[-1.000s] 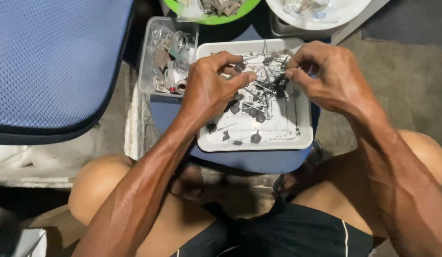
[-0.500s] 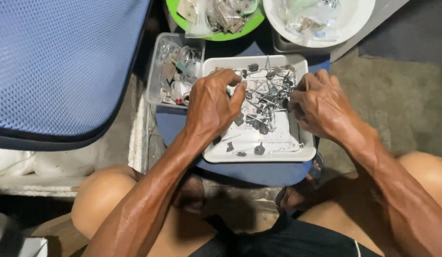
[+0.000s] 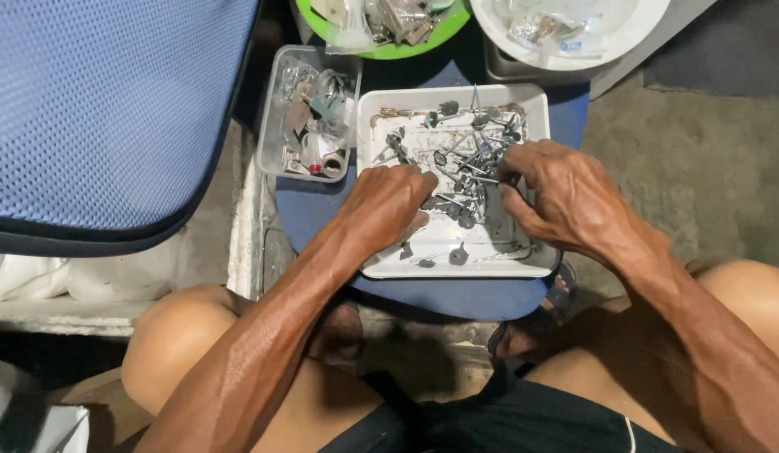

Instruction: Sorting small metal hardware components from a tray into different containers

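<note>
A white square tray (image 3: 366,126) rests on a blue stool top (image 3: 310,210) between my knees. It holds several thin metal pins with dark flat heads (image 3: 469,164), piled at its middle and far side. My left hand (image 3: 388,205) lies knuckles up in the tray's near left part, fingers curled, with the tips at the pile's edge. What is under them is hidden. My right hand (image 3: 557,197) reaches in from the right. Its finger and thumb are spread around the pile's right side and touch the pins.
A clear plastic box of small parts (image 3: 310,113) stands left of the tray. A green dish (image 3: 381,46) and a white bowl (image 3: 574,42) with bagged bits lie beyond. A blue mesh chair seat (image 3: 104,109) fills the left. Grey floor (image 3: 700,159) lies to the right.
Both hands have come down from pinching small pieces above the tray's far side and now rest lower, toward its near half. The view has shifted slightly.
</note>
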